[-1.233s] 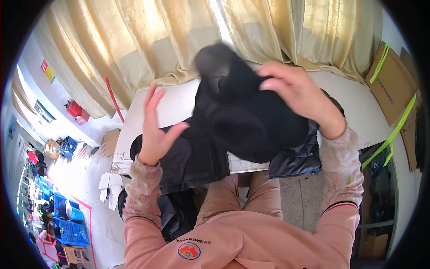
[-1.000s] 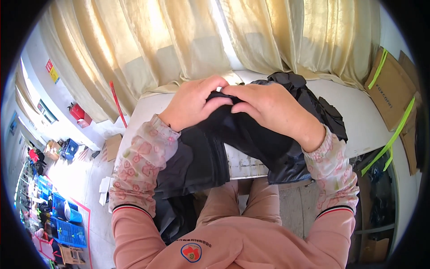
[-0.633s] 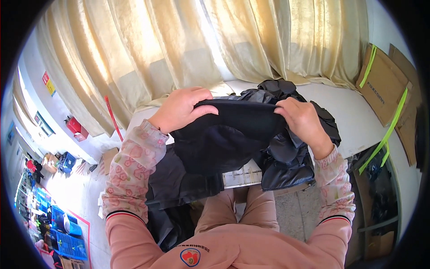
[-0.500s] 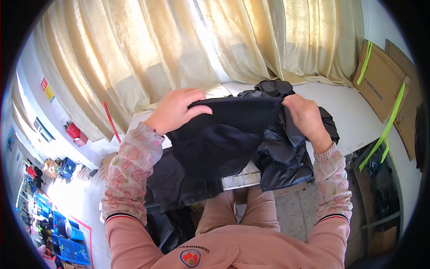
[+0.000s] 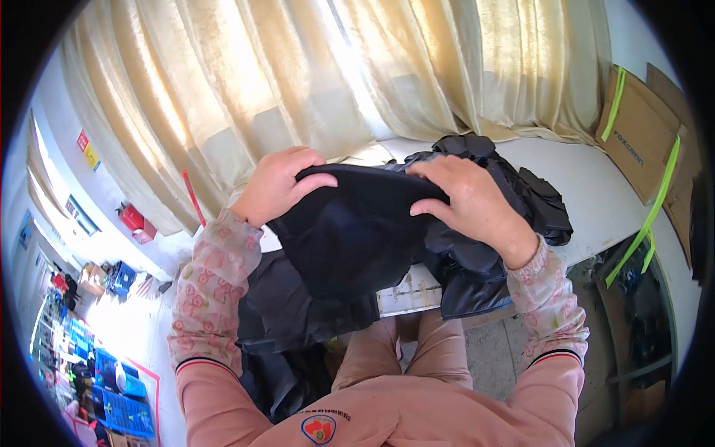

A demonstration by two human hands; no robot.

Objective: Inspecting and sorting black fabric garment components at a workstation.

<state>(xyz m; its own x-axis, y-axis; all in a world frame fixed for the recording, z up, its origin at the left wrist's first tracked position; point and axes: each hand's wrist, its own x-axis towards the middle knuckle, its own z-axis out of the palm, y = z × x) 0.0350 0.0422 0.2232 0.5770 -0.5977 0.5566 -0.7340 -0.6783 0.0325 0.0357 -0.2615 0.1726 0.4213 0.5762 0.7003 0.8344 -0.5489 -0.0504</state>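
Note:
A piece of soft black cloth (image 5: 354, 238) hangs in front of me over the near part of the table, its upper edge raised. My left hand (image 5: 279, 182) is closed on the left end of that edge, thumb on the near side and fingers behind. Toward its right end, my right hand (image 5: 473, 205) grips the cloth the same way, fingers over the edge and thumb on the front. Beneath and beside the cloth lie crumpled glossy black fabric (image 5: 477, 279) on the right and a flatter dark fabric (image 5: 290, 302) on the left, draped past the table edge.
The white table (image 5: 596, 190) reaches back to cream curtains (image 5: 298, 74). Flattened cardboard (image 5: 644, 141) with yellow-green straps (image 5: 659, 205) leans at the right. More dark fabric (image 5: 287, 380) hangs below the table at left. Blue crates (image 5: 123, 406) stand on the floor farther left.
My right hand has moved left along the upper edge, from a pinch at the corner to a grip with the thumb in front. The cloth's edge is less stretched. My left hand holds on.

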